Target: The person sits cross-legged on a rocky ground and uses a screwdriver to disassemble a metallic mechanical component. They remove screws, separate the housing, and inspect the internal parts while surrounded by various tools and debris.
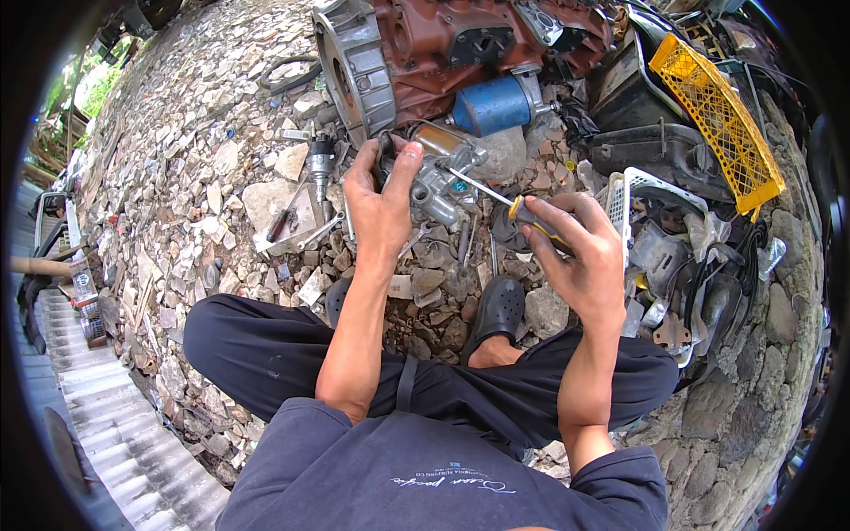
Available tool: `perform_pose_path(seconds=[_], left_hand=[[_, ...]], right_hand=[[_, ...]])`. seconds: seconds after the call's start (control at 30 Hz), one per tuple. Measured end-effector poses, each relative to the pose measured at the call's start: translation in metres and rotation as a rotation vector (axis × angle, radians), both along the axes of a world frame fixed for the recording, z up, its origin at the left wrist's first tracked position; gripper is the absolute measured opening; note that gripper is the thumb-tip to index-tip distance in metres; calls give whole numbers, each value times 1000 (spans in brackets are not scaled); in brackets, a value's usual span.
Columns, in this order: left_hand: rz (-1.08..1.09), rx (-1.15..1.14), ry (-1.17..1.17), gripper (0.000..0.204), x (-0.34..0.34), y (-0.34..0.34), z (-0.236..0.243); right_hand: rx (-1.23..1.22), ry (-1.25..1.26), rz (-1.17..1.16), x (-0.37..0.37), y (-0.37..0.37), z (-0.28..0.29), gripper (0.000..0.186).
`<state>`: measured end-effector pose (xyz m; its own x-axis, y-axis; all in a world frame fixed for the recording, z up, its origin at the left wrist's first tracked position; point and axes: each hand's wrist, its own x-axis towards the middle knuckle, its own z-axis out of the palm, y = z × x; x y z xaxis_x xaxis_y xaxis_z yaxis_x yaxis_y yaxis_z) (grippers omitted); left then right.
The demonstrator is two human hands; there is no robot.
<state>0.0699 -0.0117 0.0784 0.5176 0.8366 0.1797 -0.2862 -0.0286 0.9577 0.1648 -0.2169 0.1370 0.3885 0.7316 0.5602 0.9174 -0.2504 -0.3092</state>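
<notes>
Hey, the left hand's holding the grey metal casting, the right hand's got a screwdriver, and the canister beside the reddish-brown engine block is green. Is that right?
Not quite: the colour is wrong. The head view shows the canister beside the reddish-brown engine block is blue. The left hand holds the grey metal casting and the right hand a screwdriver, as you said.

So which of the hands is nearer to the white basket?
Right. The right hand, gripping the screwdriver, is just left of the white basket; the left hand is farther left, at the silver metal part.
</notes>
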Motion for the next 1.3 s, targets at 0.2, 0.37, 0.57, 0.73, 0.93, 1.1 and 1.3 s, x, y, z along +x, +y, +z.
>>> perform_pose_path(seconds=[0.2, 0.37, 0.57, 0.73, 0.93, 1.1, 1.3], left_hand=[[14, 50, 8, 27, -1, 4, -4], [21, 108, 13, 27, -2, 6, -5], [12, 146, 16, 29, -4, 9, -6], [-14, 213, 52, 30, -5, 13, -11], [-20, 201, 47, 31, -7, 17, -13], [-23, 270, 30, 26, -5, 16, -14], [-9, 252, 37, 25, -7, 18, -15]], right_hand=[[-16, 193, -44, -8, 4, -8, 33], [22, 492, 10, -11, 7, -14, 31], [10, 560, -98, -14, 7, -21, 29], [6, 722, -183, -23, 14, -16, 31], [51, 501, -27, -16, 9, -22, 27], [-17, 398, -124, -20, 13, -27, 30], [36, 672, -25, -16, 13, -27, 36]])
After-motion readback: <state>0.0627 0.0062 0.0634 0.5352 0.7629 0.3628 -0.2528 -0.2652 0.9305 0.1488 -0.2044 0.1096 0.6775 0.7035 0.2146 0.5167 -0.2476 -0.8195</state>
